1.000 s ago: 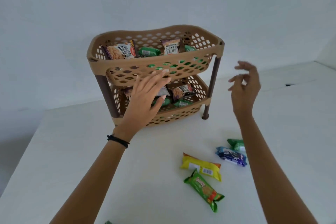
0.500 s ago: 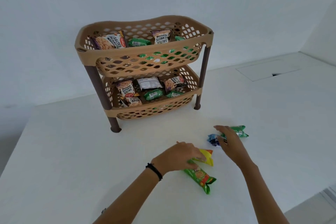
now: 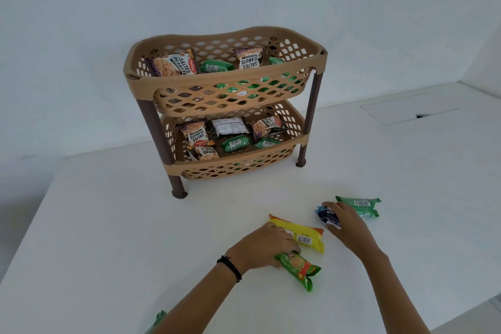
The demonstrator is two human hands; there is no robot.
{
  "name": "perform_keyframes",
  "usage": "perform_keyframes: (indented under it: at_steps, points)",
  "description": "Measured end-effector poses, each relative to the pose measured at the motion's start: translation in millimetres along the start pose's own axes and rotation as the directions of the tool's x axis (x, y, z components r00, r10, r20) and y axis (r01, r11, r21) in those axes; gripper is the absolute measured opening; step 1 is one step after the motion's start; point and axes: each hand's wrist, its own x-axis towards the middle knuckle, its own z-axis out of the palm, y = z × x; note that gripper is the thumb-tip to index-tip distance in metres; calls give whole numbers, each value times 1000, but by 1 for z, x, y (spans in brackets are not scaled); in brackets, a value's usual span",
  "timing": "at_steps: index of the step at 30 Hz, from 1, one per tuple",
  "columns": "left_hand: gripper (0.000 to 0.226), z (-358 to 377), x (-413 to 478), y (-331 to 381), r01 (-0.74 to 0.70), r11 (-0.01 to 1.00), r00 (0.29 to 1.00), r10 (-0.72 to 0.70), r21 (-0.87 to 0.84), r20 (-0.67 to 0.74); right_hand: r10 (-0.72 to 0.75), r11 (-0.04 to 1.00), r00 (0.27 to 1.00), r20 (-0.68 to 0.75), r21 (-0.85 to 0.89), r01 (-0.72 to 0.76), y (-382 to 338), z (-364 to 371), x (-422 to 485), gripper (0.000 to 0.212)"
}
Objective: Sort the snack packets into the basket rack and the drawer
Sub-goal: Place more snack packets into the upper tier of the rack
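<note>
A tan two-tier basket rack [image 3: 189, 83] on brown legs stands at the back of the white table [image 3: 108, 225]. Both tiers hold salted-peanut bags and small green packets. In front of it, my left hand [image 3: 260, 249] closes over the left end of a yellow packet [image 3: 306, 237] and touches a green-and-red packet [image 3: 299, 268] just below it. To the right, my right hand [image 3: 345, 222] grips a dark blue packet [image 3: 325, 214]. A green packet [image 3: 362, 206] lies against the blue one's far side. No drawer is in view.
Another green packet [image 3: 157, 320] peeks out by my left forearm at the bottom edge. A flat recessed panel [image 3: 406, 110] sits in the table top at the right. The table's edge runs close at the lower right and along the left.
Both hands dropped from the rack to the loose packets on the table. The left hand has settled on the yellow packet, and the right on the dark blue one.
</note>
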Motion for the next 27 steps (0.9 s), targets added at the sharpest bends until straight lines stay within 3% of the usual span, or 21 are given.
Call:
perform_keyframes:
  at_steps: [8, 16, 20, 24, 27]
  points:
    - [50, -24, -26, -26, 88, 970, 980, -126, -228, -157, 10, 983, 997, -72, 185, 4, -9, -19, 9, 51]
    - [47, -99, -53, -39, 83, 956, 894, -197, -282, -403, -130, 955, 965, -226, 233, 183, -54, -73, 30, 48]
    - [53, -149, -63, -43, 75, 970, 837, -187, -231, -515, -194, 928, 935, -297, 253, 273, -79, -103, 37, 48]
    - [55, -205, -73, -50, 64, 981, 732, -170, -182, -660, -262, 896, 902, -344, 260, 359, -102, -127, 46, 48]
    - [56, -242, -75, -62, 102, 981, 600, -192, -164, -777, -295, 875, 883, -364, 267, 403, -115, -143, 53, 48]
